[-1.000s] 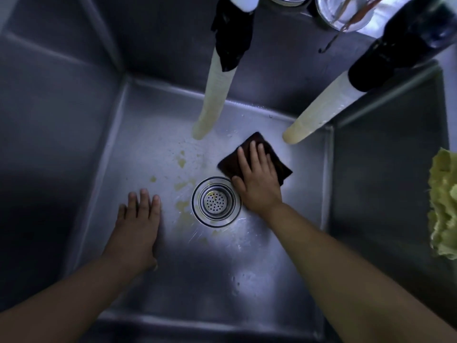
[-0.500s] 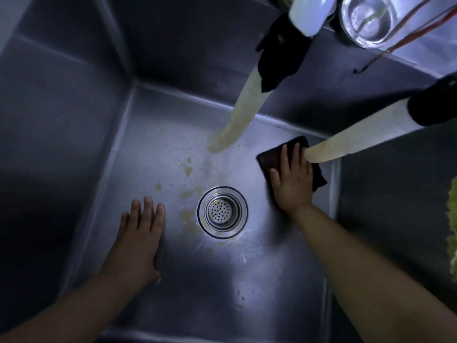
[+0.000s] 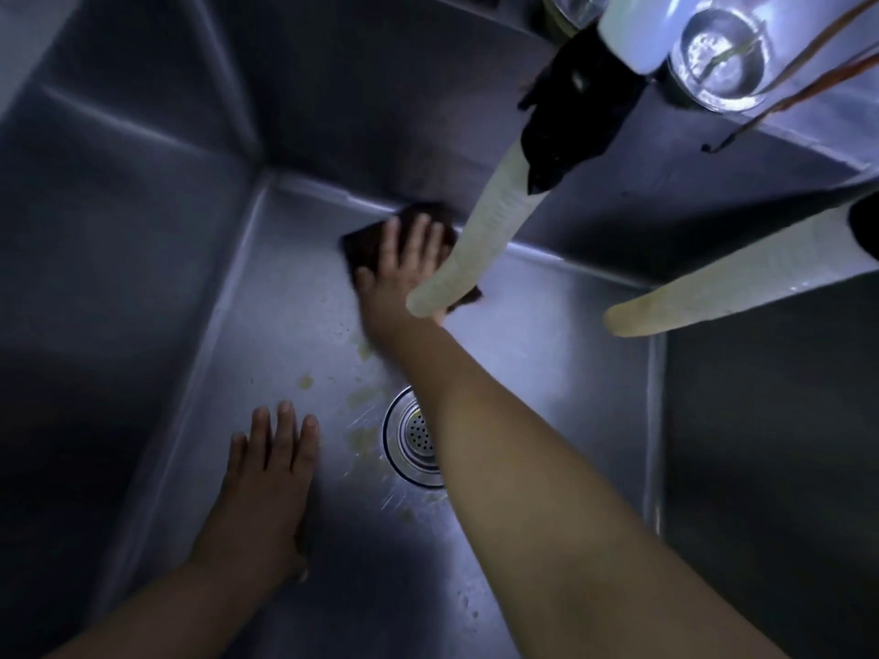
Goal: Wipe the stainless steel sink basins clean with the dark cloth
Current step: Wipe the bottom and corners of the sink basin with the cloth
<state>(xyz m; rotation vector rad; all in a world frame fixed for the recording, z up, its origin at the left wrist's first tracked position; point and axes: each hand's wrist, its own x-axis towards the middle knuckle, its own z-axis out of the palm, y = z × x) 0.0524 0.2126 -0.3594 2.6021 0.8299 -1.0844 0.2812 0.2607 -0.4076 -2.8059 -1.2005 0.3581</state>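
I look down into a stainless steel sink basin (image 3: 266,325). My right hand (image 3: 404,273) presses the dark cloth (image 3: 364,244) flat on the basin floor, close to the back wall and left of the near hose tip. My left hand (image 3: 271,473) lies flat on the floor at the front left, fingers together, holding nothing. The round drain strainer (image 3: 411,435) sits between the hands, its right half hidden by my right forearm. Yellowish smears (image 3: 307,382) mark the floor left of the drain.
Two pale hoses hang into the basin: one (image 3: 475,244) covers part of my right hand, the other (image 3: 713,283) reaches in from the right. A glass jar (image 3: 718,59) stands on the back ledge. A second basin (image 3: 770,444) lies to the right.
My right hand slid the cloth from the right back corner leftward along the back wall, past the near hose. My left hand stayed put. The camera view shifted.
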